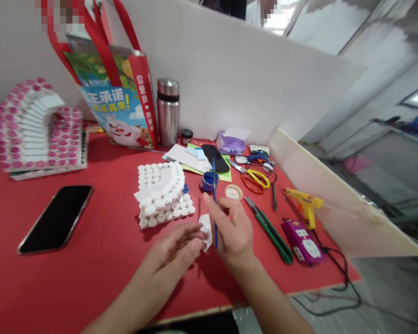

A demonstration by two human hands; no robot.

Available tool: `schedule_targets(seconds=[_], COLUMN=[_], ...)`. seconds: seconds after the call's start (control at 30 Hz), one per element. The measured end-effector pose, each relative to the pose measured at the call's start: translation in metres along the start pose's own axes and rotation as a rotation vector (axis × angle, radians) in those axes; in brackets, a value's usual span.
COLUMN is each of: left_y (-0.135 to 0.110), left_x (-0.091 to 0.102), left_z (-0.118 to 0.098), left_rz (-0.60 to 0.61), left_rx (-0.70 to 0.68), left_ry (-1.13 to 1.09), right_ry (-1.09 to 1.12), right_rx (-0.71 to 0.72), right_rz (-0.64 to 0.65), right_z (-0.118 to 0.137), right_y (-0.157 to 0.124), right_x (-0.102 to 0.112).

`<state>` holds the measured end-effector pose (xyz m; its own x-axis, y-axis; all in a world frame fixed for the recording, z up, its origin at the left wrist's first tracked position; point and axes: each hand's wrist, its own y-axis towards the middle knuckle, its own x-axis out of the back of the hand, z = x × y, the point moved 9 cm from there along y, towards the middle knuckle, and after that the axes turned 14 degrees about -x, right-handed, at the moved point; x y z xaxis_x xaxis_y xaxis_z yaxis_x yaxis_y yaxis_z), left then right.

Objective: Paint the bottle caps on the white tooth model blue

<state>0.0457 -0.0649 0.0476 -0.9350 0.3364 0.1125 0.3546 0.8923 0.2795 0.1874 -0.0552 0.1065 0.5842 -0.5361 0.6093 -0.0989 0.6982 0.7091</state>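
My right hand is closed around a thin blue paintbrush, held nearly upright above the table. A small white piece of paper is pinched in my left hand, just left of the brush; some of its fingers are hidden. Beyond the brush stands an open jar of blue paint. Its pale round lid lies to the right. Left of the jar sits a small model covered in white round pieces, with a blue spot on its right side.
On the red table lie a phone, a green utility knife, scissors and a purple box. A yellow glue gun trails a cable. Behind stand a steel flask, a bag and a pink-and-white model.
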Motion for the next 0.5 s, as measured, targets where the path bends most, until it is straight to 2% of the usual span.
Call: schedule_targets(seconds=[0.03,0.07,0.1,0.23,0.33,0.5], left_y=[0.004,0.009,0.015,0.016,0.012,0.018], left_x=[-0.014,-0.023,-0.029,-0.047,-0.037,-0.019], left_z=[0.011,0.016,0.019,0.034,0.041,0.044], left_rz=[0.004,-0.010,-0.033,0.022,-0.062,-0.179], left_rx=[0.116,0.167,0.174,0.293,0.313,0.247], left_ry=[-0.142,-0.224,-0.290,-0.558,-0.630,-0.574], right_ry=[-0.054,-0.093,-0.114,-0.103,-0.107,-0.120], right_rx=[0.022,0.036,0.042,0.039,0.070,0.148], right_rz=[0.029,0.058,0.091,0.172,0.204,0.196], right_z=[0.003,0.005,0.006,0.008,0.011,0.022], right_y=[-0.002,-0.004,-0.006,-0.012,-0.018,-0.024], right_x=[-0.004,-0.007,-0.010,-0.016,-0.019,-0.023])
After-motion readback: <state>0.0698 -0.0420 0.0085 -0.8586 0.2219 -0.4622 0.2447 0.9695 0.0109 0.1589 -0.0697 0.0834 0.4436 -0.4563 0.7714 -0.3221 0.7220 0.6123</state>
